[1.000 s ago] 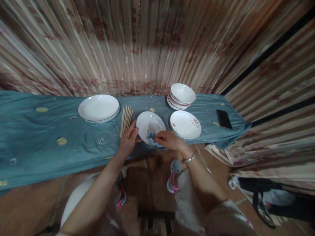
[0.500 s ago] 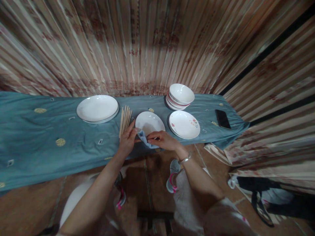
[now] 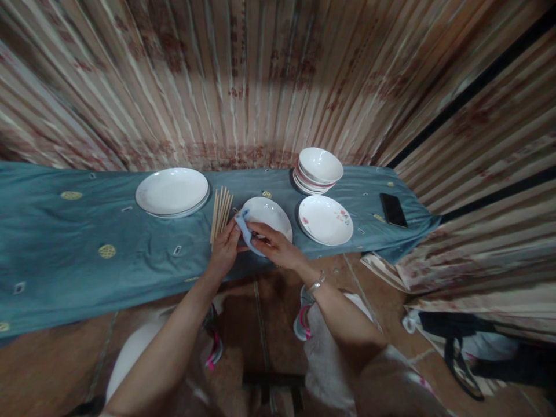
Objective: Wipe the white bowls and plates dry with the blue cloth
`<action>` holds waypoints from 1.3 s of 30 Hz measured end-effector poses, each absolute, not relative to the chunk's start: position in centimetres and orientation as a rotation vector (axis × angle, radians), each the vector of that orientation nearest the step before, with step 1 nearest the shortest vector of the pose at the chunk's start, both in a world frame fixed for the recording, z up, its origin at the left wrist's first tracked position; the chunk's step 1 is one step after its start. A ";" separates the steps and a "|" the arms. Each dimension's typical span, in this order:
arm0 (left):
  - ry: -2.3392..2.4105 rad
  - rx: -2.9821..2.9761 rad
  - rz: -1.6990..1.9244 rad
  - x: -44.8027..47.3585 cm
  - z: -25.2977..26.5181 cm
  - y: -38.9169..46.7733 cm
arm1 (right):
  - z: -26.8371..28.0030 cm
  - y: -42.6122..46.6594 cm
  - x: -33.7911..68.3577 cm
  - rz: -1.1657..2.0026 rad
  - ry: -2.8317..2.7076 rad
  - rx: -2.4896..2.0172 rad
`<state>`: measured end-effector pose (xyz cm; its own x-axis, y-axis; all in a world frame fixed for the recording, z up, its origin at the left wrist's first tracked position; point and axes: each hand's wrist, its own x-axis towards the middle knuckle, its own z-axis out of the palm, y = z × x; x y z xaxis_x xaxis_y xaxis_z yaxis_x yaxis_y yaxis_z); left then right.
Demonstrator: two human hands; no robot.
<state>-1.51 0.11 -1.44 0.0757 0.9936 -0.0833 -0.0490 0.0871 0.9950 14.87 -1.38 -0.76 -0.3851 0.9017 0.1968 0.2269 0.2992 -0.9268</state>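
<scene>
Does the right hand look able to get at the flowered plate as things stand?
Probably yes: the flowered plate lies to the right of the right hand, with nothing standing between them. It holds the cloth, though, so it would likely need to let go first.

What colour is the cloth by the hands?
Light blue: the cloth has darker blue marks at its far end. It shows best in the head view.

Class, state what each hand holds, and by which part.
Left hand: white plate, by its left rim. Right hand: blue cloth; which part of it is gripped cannot be told.
</scene>
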 end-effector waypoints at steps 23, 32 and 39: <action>1.190 1.196 1.106 -1.4 -1.3 -0.3 | -2.2 5.1 16.0 0.810 -1.771 -1.278; 1.182 1.195 1.114 -1.4 -1.3 -0.3 | -2.2 6.1 17.5 0.872 -1.611 -1.363; 1.197 1.191 1.094 -1.4 -0.9 -0.3 | -0.7 4.8 18.4 0.675 -1.741 -1.714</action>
<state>-1.35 -0.34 -0.90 0.0730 0.9943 -0.0780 0.0108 0.0774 0.9969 18.35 4.80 -0.68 0.0117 0.9979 0.0636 0.6944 0.0377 -0.7186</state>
